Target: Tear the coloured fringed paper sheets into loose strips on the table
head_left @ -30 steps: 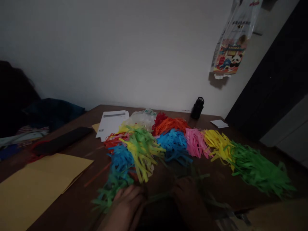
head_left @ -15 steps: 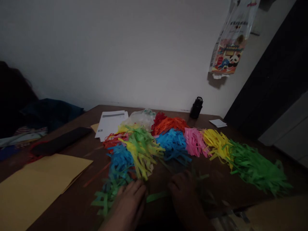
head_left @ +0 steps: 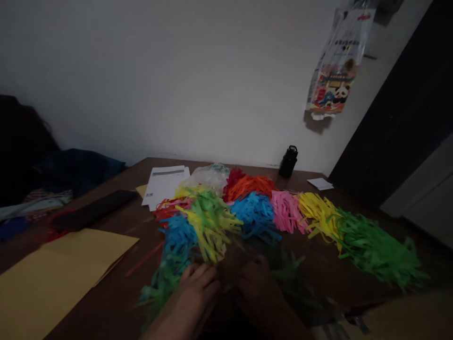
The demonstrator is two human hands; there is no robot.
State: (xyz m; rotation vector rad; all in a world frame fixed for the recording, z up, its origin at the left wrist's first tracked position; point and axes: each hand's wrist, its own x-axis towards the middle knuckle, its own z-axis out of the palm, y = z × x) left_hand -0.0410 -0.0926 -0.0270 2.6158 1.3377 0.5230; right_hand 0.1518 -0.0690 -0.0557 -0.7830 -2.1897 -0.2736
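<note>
My left hand (head_left: 200, 285) is closed at the near edge of the table, its fingers curled at the green paper fringe (head_left: 161, 283) that spreads out on its left. Close by on the right, my right hand (head_left: 256, 281) is also closed, with darker green paper strips (head_left: 292, 274) sticking out beyond it. The fingertips of both are dim and partly hidden. Just past the left hand lie yellow-green fringe (head_left: 210, 219) and blue fringe (head_left: 179, 233). Farther back are bunches of orange fringe (head_left: 253, 187), blue fringe (head_left: 256, 210) and pink fringe (head_left: 286, 210).
Yellow fringe (head_left: 318, 210) and a green fringe bunch (head_left: 382, 250) run to the right. Yellow card (head_left: 71, 274) and a black case (head_left: 95, 210) lie left. White papers (head_left: 164, 184), a clear plastic bag (head_left: 208, 175) and a black bottle (head_left: 289, 161) stand behind.
My hands have come closer together, the right one moving left. The light green strip that showed between them is now mostly out of sight.
</note>
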